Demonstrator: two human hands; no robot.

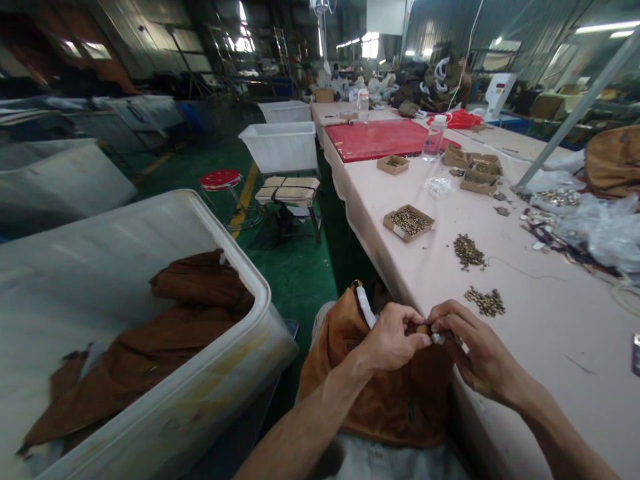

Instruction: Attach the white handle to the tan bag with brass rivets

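Observation:
A brown suede-look bag (380,400) rests on my lap against the table's side, with a white-wrapped handle (366,308) standing up at its top. My left hand (395,337) is closed in a pinch at the bag's upper edge, gripping a part of it. Fingertip to fingertip with it, my right hand (475,347) is closed too, pinching at the same spot. Something small and pale shows between the hands, too blurred to name. On the table close to my right hand lies a pile of small brass-coloured metal pieces (487,302), with a second pile (468,252) behind it.
Cardboard trays (409,223) of metal pieces, a water bottle (434,138) and a red sheet (380,139) lie along the table (540,320). Plastic bags (605,227) are heaped at right. Left stands a white bin (220,373) holding brown bags (150,340); beyond are stools (220,179).

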